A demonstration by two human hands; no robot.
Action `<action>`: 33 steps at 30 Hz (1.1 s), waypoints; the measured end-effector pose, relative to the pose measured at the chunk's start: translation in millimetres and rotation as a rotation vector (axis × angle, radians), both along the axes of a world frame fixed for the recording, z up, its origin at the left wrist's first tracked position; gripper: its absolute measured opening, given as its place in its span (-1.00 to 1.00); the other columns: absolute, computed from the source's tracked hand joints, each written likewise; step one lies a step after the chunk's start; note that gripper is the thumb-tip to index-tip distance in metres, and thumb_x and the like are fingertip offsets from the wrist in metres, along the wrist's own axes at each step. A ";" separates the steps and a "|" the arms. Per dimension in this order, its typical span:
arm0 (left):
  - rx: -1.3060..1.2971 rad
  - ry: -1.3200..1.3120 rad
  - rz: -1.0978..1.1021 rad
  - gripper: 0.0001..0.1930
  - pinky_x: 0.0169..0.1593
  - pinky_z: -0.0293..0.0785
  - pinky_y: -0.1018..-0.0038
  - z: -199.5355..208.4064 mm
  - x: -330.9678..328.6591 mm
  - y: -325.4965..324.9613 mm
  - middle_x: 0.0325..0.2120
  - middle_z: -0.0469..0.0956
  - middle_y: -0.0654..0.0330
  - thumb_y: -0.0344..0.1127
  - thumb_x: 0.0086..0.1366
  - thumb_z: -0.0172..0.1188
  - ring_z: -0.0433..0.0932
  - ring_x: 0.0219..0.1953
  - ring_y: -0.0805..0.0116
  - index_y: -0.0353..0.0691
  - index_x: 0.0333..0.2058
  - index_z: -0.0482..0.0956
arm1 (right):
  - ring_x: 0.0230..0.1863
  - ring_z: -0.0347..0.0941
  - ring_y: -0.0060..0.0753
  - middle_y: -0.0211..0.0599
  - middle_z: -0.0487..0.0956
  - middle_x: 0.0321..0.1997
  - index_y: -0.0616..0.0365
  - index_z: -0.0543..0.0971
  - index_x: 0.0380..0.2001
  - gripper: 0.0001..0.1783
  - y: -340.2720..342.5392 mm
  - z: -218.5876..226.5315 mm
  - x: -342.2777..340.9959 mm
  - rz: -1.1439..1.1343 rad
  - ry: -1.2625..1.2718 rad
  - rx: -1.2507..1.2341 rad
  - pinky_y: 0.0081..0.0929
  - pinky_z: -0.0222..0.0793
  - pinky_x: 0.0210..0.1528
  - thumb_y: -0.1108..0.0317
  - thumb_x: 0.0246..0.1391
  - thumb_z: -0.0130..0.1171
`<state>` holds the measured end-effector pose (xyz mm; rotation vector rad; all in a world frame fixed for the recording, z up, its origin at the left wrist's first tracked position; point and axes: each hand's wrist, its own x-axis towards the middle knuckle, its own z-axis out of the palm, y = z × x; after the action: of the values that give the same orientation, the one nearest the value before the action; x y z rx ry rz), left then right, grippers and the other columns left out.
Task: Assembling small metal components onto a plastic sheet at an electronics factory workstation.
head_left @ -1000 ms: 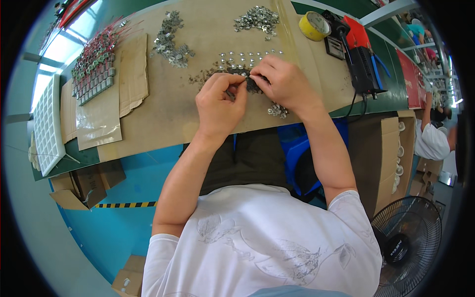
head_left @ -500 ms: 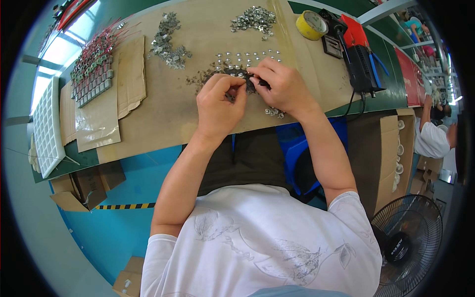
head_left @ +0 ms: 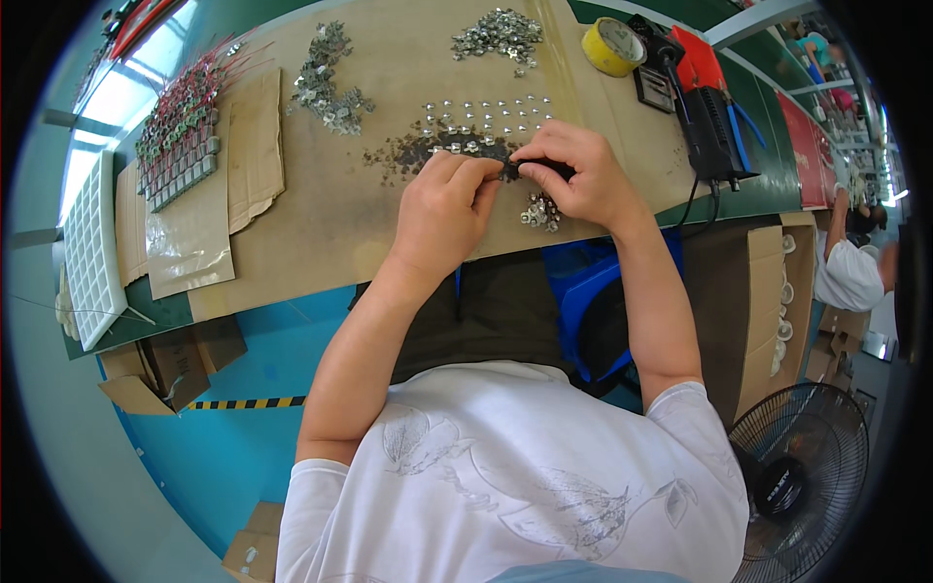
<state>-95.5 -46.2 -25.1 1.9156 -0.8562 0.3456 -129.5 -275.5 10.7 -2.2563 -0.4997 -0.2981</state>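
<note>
The left hand [head_left: 445, 209] and right hand [head_left: 583, 180] pinch a small dark bit [head_left: 511, 171] between their fingertips, over the counter [head_left: 768, 192], near a dark pile [head_left: 420, 154] and some shiny bits [head_left: 540, 213].

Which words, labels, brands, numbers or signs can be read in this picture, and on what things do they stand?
Black fan: pale lettering at its centre, not copied here.
White shirt: script-like marks within the printed pattern, too faint to read.
Open cardboard box: faint mark, too blurred.
</note>
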 end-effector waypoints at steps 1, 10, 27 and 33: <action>0.012 0.019 0.000 -0.77 -0.25 0.68 0.35 1.6 -0.8 -0.3 -0.34 0.72 0.15 -0.57 0.18 0.51 0.72 -0.28 0.21 -0.23 -0.18 0.75 | -0.36 0.57 -0.32 -0.26 0.65 -0.33 0.22 0.78 -0.16 -0.78 1.2 -0.2 -2.1 -0.018 -0.023 -0.018 -0.40 0.45 -0.33 0.58 0.09 0.47; -0.039 0.028 -0.028 -0.72 -0.20 0.65 0.23 -0.4 -2.0 0.2 -0.37 0.70 0.16 -0.57 0.17 0.46 0.68 -0.27 0.11 -0.24 -0.13 0.69 | -0.23 0.62 -0.09 -0.22 0.66 -0.26 0.18 0.78 -0.19 -0.79 12.5 6.0 -14.7 -0.004 -0.091 -0.137 -0.21 0.59 -0.19 0.48 0.07 0.51; -0.013 0.015 -0.011 -0.74 -0.27 0.71 0.36 -1.4 -1.2 0.3 -0.35 0.71 0.15 -0.59 0.16 0.52 0.73 -0.29 0.23 -0.24 -0.18 0.71 | -0.22 0.62 -0.10 -0.24 0.64 -0.28 0.18 0.76 -0.22 -0.83 15.3 7.3 -15.0 -0.015 -0.109 -0.180 -0.21 0.59 -0.19 0.46 0.09 0.50; -0.034 0.045 -0.028 -0.75 -0.20 0.65 0.24 -0.6 -2.3 0.1 -0.37 0.70 0.13 -0.57 0.18 0.47 0.68 -0.26 0.10 -0.24 -0.16 0.69 | -0.22 0.62 -0.11 -0.24 0.64 -0.27 0.18 0.76 -0.21 -0.82 15.9 7.2 -15.0 -0.009 -0.129 -0.207 -0.22 0.59 -0.20 0.45 0.10 0.50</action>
<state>-97.7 -46.1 -25.7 1.8716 -0.8415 0.2976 -144.5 -259.6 17.9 -2.4509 -0.6125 -0.4150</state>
